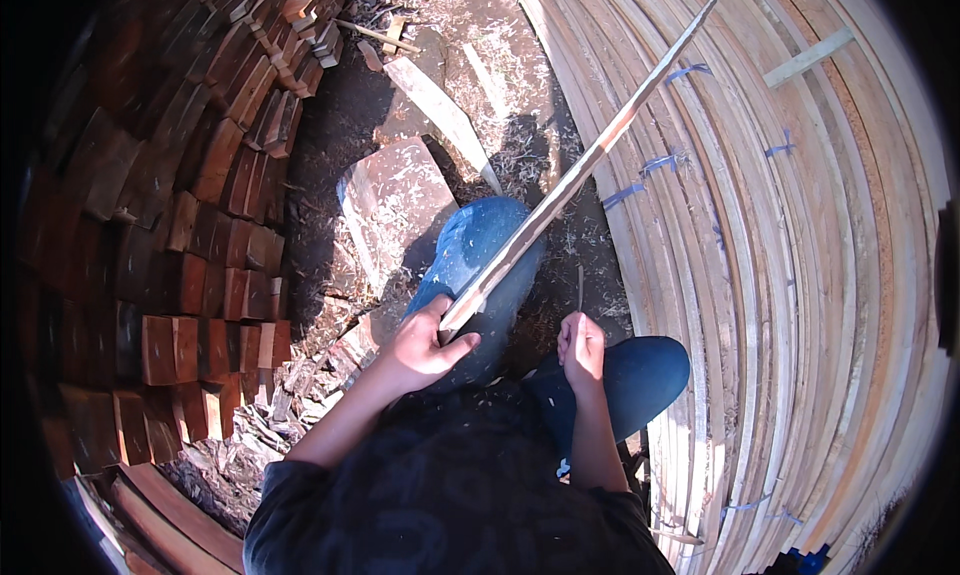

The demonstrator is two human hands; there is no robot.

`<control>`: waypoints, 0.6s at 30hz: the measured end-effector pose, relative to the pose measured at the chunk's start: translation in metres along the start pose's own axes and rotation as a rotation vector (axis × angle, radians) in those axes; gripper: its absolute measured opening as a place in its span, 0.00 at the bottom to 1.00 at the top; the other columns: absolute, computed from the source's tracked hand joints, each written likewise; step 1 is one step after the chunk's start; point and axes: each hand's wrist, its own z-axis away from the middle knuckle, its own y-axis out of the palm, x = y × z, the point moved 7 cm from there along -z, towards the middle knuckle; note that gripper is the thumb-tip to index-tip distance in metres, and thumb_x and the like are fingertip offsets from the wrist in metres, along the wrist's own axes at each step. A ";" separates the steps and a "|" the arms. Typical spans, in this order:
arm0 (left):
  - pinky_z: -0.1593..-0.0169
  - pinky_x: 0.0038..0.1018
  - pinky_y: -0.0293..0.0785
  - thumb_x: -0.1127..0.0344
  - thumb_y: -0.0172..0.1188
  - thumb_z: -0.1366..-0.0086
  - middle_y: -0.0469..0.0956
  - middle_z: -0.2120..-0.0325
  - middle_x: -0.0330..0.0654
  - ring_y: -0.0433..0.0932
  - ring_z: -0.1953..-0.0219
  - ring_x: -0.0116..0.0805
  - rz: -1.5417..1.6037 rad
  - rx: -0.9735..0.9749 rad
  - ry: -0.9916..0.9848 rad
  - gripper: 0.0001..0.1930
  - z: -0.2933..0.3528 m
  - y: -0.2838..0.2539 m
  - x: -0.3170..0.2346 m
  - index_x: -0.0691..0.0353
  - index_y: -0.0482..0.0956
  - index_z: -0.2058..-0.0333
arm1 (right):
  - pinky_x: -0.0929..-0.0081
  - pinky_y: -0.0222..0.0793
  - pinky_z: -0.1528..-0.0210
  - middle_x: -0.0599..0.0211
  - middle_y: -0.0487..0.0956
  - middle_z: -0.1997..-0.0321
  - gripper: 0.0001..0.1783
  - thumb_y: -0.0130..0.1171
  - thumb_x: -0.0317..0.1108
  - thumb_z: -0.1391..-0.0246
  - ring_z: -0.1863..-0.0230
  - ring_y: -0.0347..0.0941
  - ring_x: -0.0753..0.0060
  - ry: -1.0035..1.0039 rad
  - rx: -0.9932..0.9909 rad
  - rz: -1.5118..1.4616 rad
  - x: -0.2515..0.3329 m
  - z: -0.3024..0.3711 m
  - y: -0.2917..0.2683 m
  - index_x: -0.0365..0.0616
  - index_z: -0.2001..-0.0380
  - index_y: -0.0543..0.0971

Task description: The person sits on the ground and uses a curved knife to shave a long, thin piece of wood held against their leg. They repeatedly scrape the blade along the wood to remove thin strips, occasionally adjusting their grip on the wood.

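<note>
1. Head view: long, brown-and-pale wooden strip [572, 182] extended over blue-jeaned knee [478, 225], near end pinched by left hand [418, 345].
2. Right hand [583, 353]: fingers curled, apparently around slim greyish rod [580, 287].
3. Tipping could be caused by one-ended grip.

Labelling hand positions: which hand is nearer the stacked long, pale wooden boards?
Right: the right hand is left of those boards; the left hand, gripping a long thin wooden strip, is farther left.

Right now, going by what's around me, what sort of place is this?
Probably a timber yard: stacked reddish-brown wood pieces rise on the left, long pale boards with blue ties lie on the right, and pale shavings litter the ground between.
</note>
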 end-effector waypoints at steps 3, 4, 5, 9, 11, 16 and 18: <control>0.71 0.35 0.69 0.63 0.65 0.43 0.72 0.81 0.49 0.76 0.76 0.44 -0.072 -0.047 0.110 0.15 -0.004 -0.005 0.001 0.64 0.70 0.64 | 0.86 0.52 0.83 0.78 0.61 0.86 0.25 0.41 0.50 0.32 0.85 0.56 0.88 0.051 0.039 -0.058 -0.002 0.008 0.010 0.47 0.81 0.66; 0.71 0.36 0.69 0.64 0.64 0.43 0.73 0.81 0.50 0.77 0.76 0.47 -0.119 -0.066 0.125 0.15 -0.005 -0.008 -0.002 0.64 0.70 0.64 | 0.86 0.52 0.82 0.79 0.62 0.86 0.24 0.43 0.48 0.32 0.84 0.57 0.88 0.078 0.036 -0.055 -0.003 0.009 0.009 0.47 0.81 0.66; 0.71 0.37 0.70 0.64 0.64 0.43 0.74 0.81 0.51 0.78 0.75 0.49 -0.168 -0.084 0.133 0.15 -0.004 -0.012 -0.006 0.64 0.70 0.64 | 0.85 0.52 0.82 0.79 0.63 0.86 0.23 0.44 0.46 0.33 0.84 0.57 0.89 0.112 0.036 -0.056 -0.005 0.011 0.010 0.46 0.81 0.67; 0.67 0.43 0.74 0.64 0.61 0.40 0.77 0.77 0.57 0.79 0.68 0.58 -0.336 -0.169 0.104 0.16 0.000 -0.009 -0.017 0.66 0.66 0.61 | 0.79 0.56 0.80 0.72 0.64 0.86 0.20 0.49 0.40 0.35 0.82 0.60 0.85 -0.039 -0.012 0.216 0.019 0.007 0.007 0.40 0.79 0.68; 0.66 0.45 0.74 0.64 0.60 0.40 0.77 0.76 0.59 0.78 0.68 0.60 -0.356 -0.138 0.107 0.16 0.001 -0.007 -0.013 0.66 0.65 0.60 | 0.75 0.58 0.80 0.68 0.64 0.86 0.18 0.50 0.37 0.37 0.81 0.61 0.84 -0.142 -0.042 0.360 0.046 0.003 0.011 0.38 0.78 0.68; 0.66 0.47 0.74 0.64 0.59 0.39 0.77 0.76 0.59 0.78 0.70 0.61 -0.356 -0.101 0.122 0.16 -0.005 -0.004 -0.013 0.65 0.63 0.59 | 0.57 0.68 0.75 0.49 0.76 0.78 0.15 0.58 0.38 0.43 0.74 0.74 0.42 -0.325 -0.037 0.786 0.105 -0.007 0.035 0.37 0.76 0.72; 0.68 0.47 0.74 0.65 0.58 0.38 0.76 0.77 0.60 0.78 0.71 0.62 -0.351 -0.107 0.154 0.16 -0.006 -0.003 -0.012 0.66 0.63 0.59 | 0.59 0.64 0.77 0.49 0.73 0.81 0.15 0.58 0.38 0.43 0.78 0.72 0.43 -0.392 -0.037 0.856 0.113 -0.010 0.043 0.37 0.76 0.72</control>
